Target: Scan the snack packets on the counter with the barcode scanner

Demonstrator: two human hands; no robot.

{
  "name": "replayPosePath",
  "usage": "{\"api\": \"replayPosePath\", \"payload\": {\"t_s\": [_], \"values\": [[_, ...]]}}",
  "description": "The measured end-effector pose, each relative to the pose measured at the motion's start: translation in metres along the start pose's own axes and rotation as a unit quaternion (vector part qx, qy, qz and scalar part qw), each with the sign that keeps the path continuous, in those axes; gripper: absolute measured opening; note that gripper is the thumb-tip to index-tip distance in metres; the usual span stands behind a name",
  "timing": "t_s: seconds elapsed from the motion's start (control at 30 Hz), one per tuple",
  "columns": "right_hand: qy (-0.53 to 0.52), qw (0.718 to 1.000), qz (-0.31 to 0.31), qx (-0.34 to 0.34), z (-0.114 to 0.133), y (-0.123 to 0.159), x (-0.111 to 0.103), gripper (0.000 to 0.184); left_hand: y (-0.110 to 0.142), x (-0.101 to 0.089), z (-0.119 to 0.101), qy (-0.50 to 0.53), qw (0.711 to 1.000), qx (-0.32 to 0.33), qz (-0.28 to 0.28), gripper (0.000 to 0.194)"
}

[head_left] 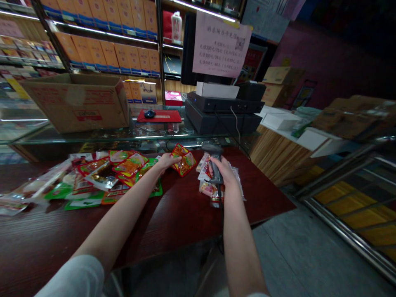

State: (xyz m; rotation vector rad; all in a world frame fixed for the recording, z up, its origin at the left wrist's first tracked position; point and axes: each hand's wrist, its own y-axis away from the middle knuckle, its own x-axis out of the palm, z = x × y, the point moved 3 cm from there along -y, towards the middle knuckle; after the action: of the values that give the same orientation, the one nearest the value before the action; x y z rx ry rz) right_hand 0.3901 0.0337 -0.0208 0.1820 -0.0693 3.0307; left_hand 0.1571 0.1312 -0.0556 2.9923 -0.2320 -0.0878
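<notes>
My left hand (167, 161) is closed on the left edge of a red and yellow snack packet (185, 160), held just above the dark red table (173, 218). In my right hand (223, 170) is a grey barcode scanner (215, 165), gripped by its handle; its head is blurred and its cable hangs down toward me. Beneath and around the scanner lie several small clear and red packets (208, 189). Left of my left hand spreads a heap of snack packets (130, 164) in red, green and clear wrapping, partly covered by my forearm.
An open cardboard box (89, 103) stands on the glass counter (148, 142) behind the table. Further right are a mouse (149, 114) on a red pad, a black cash drawer (221, 121) and a monitor with a paper notice (221, 45). A metal rack (343, 222) is at the right.
</notes>
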Motion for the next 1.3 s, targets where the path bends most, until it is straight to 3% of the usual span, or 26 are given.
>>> {"api": "replayPosePath", "payload": {"t_s": [0.1,0.2,0.33,0.43,0.63,0.8,0.97,1.07,1.13,1.2,1.23,1.3], "values": [[0.000,1.000,0.006,0.009,0.000,0.001,0.002,0.033,0.012,-0.010,0.002,0.087,0.995,-0.027,-0.045,0.029],[-0.002,1.000,0.020,0.003,0.002,0.003,0.005,0.033,0.026,-0.021,-0.004,0.138,0.988,-0.008,-0.072,0.023],[0.003,0.997,0.077,-0.005,0.007,0.009,0.012,0.032,0.045,-0.035,-0.015,0.245,0.967,0.048,-0.045,0.022],[0.012,0.991,0.133,-0.003,0.010,0.015,0.020,0.034,0.056,-0.043,-0.013,0.255,0.963,0.082,-0.016,0.026],[0.023,0.978,0.207,0.001,0.006,0.017,0.032,0.036,0.065,-0.052,0.001,0.117,0.981,0.153,-0.032,0.045],[0.012,0.977,0.213,-0.025,0.002,0.015,0.032,0.032,0.068,-0.054,0.001,-0.032,0.986,0.149,-0.073,0.038],[0.018,0.972,0.233,-0.021,0.003,0.016,0.032,0.030,0.072,-0.052,-0.001,-0.132,0.973,0.175,-0.076,0.038],[0.025,0.976,0.215,-0.010,0.005,0.017,0.031,0.031,0.082,-0.056,-0.006,-0.318,0.925,0.156,-0.140,0.047],[0.027,0.980,0.197,-0.003,0.006,0.017,0.030,0.032,0.092,-0.061,-0.012,-0.460,0.852,0.148,-0.201,0.056],[0.024,0.984,0.179,0.001,0.006,0.016,0.029,0.032,0.100,-0.063,-0.018,-0.551,0.778,0.184,-0.240,0.061],[0.020,0.985,0.169,0.002,0.006,0.016,0.029,0.032,0.102,-0.062,-0.019,-0.576,0.754,0.217,-0.231,0.061],[0.006,0.989,0.145,0.001,0.006,0.014,0.027,0.032,0.102,-0.056,-0.015,-0.608,0.732,0.271,-0.147,0.057]]}}
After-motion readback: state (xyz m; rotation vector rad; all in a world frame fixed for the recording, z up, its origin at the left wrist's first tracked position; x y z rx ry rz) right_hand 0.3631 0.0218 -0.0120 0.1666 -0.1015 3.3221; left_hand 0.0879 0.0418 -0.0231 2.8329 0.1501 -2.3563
